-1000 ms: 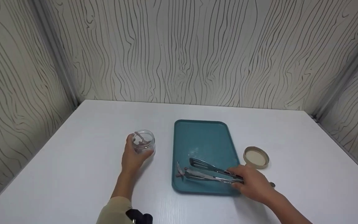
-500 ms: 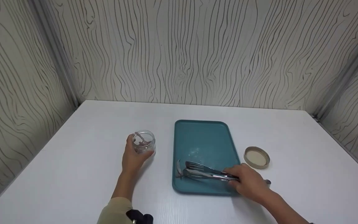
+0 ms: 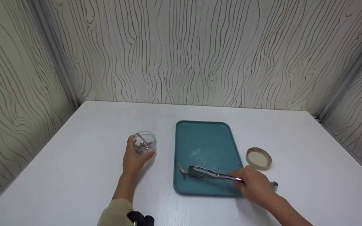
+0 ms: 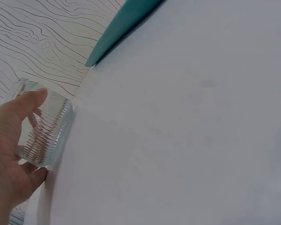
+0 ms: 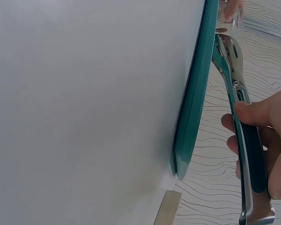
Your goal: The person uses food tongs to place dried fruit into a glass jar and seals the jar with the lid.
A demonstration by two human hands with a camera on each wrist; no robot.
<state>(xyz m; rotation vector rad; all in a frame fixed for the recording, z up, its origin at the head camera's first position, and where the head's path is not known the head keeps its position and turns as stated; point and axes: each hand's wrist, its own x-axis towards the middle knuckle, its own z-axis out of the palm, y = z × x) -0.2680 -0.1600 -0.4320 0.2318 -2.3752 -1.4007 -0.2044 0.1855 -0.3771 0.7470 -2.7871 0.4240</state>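
My left hand [image 3: 133, 160] grips a clear ribbed glass jar [image 4: 56, 110] on the table, left of the tray. Inside the open jar lie thin brownish-pink pieces, one leaning up to the rim. My right hand [image 3: 255, 185] holds metal slotted tongs [image 3: 207, 173] with dark grip panels [image 5: 254, 161], low over the teal tray [image 3: 204, 138]. The heads of the tongs are squeezed together, and their tips meet a slim curved brownish piece [image 3: 181, 168] near the tray's left edge. Whether the piece is pinched between them I cannot tell.
A round tan lid [image 3: 259, 158] lies upturned on the white table [image 3: 86, 150], right of the tray. Whitish smudges mark the tray's middle. Wood-grain patterned panels [image 3: 181, 53] enclose the table at the back and sides.
The tongs' two arms have come together, from spread apart to pressed close, at the curved piece. My left hand and the jar have stayed in place.
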